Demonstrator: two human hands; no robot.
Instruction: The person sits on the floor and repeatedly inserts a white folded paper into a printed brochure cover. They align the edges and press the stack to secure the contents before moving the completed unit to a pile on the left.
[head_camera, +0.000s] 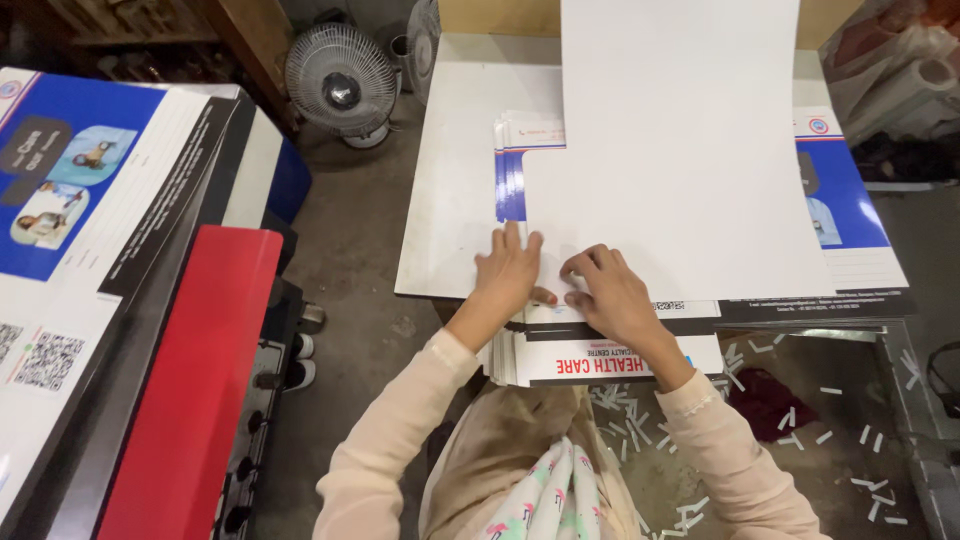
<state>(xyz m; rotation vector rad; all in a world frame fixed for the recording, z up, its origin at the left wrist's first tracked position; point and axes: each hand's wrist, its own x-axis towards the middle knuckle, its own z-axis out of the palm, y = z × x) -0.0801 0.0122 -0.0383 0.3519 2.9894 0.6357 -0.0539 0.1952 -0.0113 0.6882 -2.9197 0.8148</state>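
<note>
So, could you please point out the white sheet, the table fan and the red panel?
white sheet (680, 160), head view, on its bare middle.
table fan (341, 82), head view, on its grille.
red panel (190, 380), head view, on its flat top.

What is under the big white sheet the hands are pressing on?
Under the white sheet lies a stack of printed sheets, showing blue, red and black edges at its sides. Both hands, left and right, rest at its near edge. The stack's middle is covered.

A plain white paper sheet (690, 150) covers a stack of white printed cards with blue and red bands (600, 355) at the near edge of the white table (450, 200), cream sleeves (400, 440) meet a flamingo-patterned cloth (550, 500), and a glossy red machine cover (190, 380) borders blue-and-white posters (70, 190).
</note>
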